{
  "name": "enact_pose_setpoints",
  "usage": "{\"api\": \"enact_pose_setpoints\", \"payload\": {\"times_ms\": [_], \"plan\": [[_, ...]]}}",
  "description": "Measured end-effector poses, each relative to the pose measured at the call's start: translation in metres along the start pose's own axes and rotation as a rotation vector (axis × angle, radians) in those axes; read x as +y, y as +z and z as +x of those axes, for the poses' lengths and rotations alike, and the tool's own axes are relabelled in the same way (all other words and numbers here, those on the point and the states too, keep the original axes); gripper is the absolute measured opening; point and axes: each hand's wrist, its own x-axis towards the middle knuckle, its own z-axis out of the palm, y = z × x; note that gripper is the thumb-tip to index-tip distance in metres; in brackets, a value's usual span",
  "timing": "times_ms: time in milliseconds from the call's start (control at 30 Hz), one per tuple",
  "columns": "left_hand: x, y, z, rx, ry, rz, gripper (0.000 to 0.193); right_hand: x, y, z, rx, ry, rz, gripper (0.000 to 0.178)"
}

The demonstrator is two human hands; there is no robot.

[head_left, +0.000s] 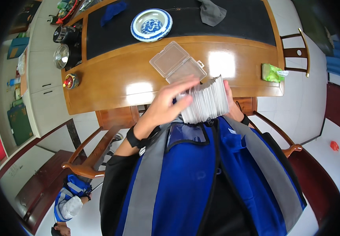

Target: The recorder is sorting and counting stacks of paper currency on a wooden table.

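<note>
A thick stack of white cards [206, 103], its edges turned up, is held close against the front of my blue and grey vest. My right hand [233, 103] is wrapped round the stack's right end; its fingers are mostly hidden behind the cards. At the left end is my left hand [169, 99], slightly blurred, fingers stretched out and thumb apart over the cards. I cannot tell how firmly it touches them. Just beyond, a clear plastic box [170, 59] lies on the table with its hinged lid folded open.
The wooden table [111, 94] has a dark inlay bearing a blue and white bowl [151, 25] and a grey cloth [212, 13]. A green tissue pack [273, 73] stands right, a small colourful pot [71, 81] left. Wooden chair arms [84, 170] flank me. Another person [71, 200] is at lower left.
</note>
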Motion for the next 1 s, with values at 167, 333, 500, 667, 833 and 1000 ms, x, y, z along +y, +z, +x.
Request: {"api": "enact_pose_setpoints", "payload": {"times_ms": [167, 333, 500, 667, 833, 1000], "plan": [[0.006, -0.004, -0.018, -0.084, -0.024, 0.131, 0.057, 0.007, -0.01, 0.008, -0.059, 0.103, -0.066, 0.071], [0.006, -0.029, -0.007, -0.226, -0.098, -0.171, 0.052, 0.001, -0.011, 0.003, -0.067, 0.145, -0.089, 0.074], [0.007, -0.022, -0.003, -0.108, -0.045, -0.359, 0.046, -0.005, -0.009, 0.003, -0.054, 0.19, -0.081, 0.074], [0.005, -0.004, -0.02, 0.064, -0.047, -0.176, 0.057, -0.002, -0.017, 0.001, 0.044, 0.201, -0.071, 0.085], [-0.017, -0.024, -0.027, 0.34, -0.289, -0.336, 0.05, -0.002, 0.044, -0.003, -0.035, 0.145, -0.191, 0.107], [-0.12, -0.041, -0.033, 0.351, -0.966, -0.226, 0.049, 0.006, 0.01, -0.002, -0.068, 0.229, -0.169, 0.112]]}}
